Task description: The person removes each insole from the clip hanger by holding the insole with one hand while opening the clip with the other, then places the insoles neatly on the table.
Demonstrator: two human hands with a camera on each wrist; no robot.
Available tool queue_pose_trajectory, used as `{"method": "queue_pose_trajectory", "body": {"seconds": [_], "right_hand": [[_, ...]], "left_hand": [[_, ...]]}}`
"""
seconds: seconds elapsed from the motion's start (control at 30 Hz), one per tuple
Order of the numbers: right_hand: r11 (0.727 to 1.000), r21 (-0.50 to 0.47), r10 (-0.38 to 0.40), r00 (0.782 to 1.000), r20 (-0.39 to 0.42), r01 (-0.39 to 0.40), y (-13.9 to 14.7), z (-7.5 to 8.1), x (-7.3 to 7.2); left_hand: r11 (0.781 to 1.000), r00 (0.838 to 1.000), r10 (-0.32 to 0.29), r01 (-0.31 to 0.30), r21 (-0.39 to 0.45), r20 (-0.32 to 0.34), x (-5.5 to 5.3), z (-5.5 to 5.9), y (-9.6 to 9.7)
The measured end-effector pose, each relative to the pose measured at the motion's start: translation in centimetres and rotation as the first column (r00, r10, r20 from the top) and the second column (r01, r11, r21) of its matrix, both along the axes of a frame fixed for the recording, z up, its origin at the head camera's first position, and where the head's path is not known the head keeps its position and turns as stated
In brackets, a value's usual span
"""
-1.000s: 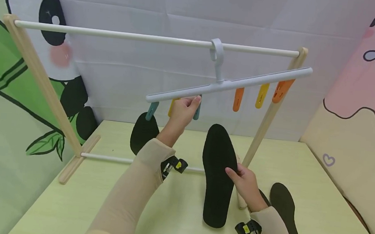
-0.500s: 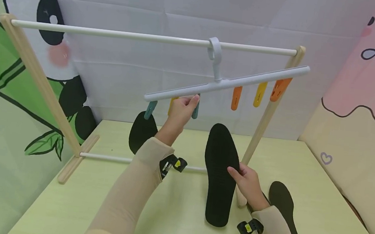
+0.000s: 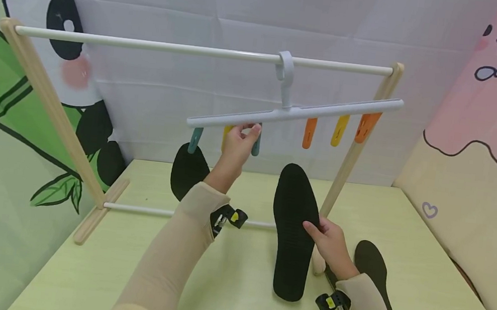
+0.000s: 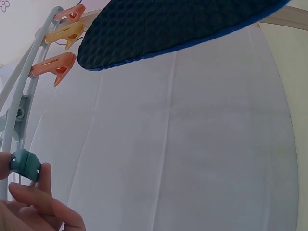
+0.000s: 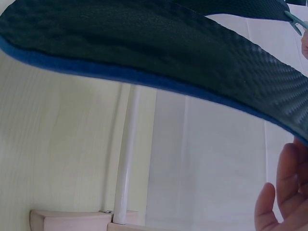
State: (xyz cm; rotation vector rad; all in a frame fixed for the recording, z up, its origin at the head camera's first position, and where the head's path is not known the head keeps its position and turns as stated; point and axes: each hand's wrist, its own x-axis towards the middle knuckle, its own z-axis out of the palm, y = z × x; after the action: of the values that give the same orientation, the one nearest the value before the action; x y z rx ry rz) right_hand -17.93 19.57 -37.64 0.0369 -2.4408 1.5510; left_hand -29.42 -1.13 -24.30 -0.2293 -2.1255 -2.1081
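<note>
My left hand [image 3: 236, 151] pinches a teal clothespin [image 4: 25, 164] on the underside of a white clip hanger [image 3: 326, 111]. The hanger hooks over the rack's top bar and tilts, its left end lower. By its right edge, my right hand [image 3: 331, 247] holds a black insole [image 3: 293, 230] upright, its toe end below the hanger. The insole's blue rim [image 5: 96, 71] shows in the right wrist view. Another black insole [image 3: 187, 171] hangs from the teal clothespin [image 3: 195, 141] at the hanger's left end, partly hidden behind my left arm.
A wooden rack [image 3: 54, 114] with white bars [image 3: 160, 45] stands on the pale table [image 3: 231, 274]. Orange clothespins [image 3: 309, 132] and a yellow clothespin [image 3: 339, 130] dangle on the hanger's right half. More dark insoles [image 3: 373, 269] lie at the right, partly under my right forearm.
The hanger has levelled somewhat, its right end dropping and its left end rising slightly. The insole in my right hand has shifted a little to the right. My left hand keeps its pinch.
</note>
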Motion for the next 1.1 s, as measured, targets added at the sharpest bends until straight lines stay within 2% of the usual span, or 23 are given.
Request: {"method": "queue_pose_trajectory", "body": {"seconds": [0.27,0.63,0.93,1.1], "right_hand": [[1.0,0.016,-0.007,0.999,-0.054,0.007,0.4,-0.2,-0.2],[1.0,-0.008,-0.029,0.999,-0.025,0.028,1.2,0.3,0.2],[0.997,0.03,-0.07,0.997,0.016,0.07,2.6,0.3,0.6],[0.992,0.082,-0.098,0.995,0.003,0.097,3.7,0.1,1.1]], "left_hand": [[1.0,1.0,0.001,-0.001,-0.007,0.018,-0.3,0.0,-0.2],[1.0,0.999,0.026,-0.026,-0.007,-0.042,-0.2,-0.6,0.1],[1.0,0.999,0.02,-0.021,-0.017,-0.038,-0.2,-0.7,-0.1],[1.0,0.999,0.018,-0.019,-0.018,-0.037,-0.1,-0.6,-0.2]]}}
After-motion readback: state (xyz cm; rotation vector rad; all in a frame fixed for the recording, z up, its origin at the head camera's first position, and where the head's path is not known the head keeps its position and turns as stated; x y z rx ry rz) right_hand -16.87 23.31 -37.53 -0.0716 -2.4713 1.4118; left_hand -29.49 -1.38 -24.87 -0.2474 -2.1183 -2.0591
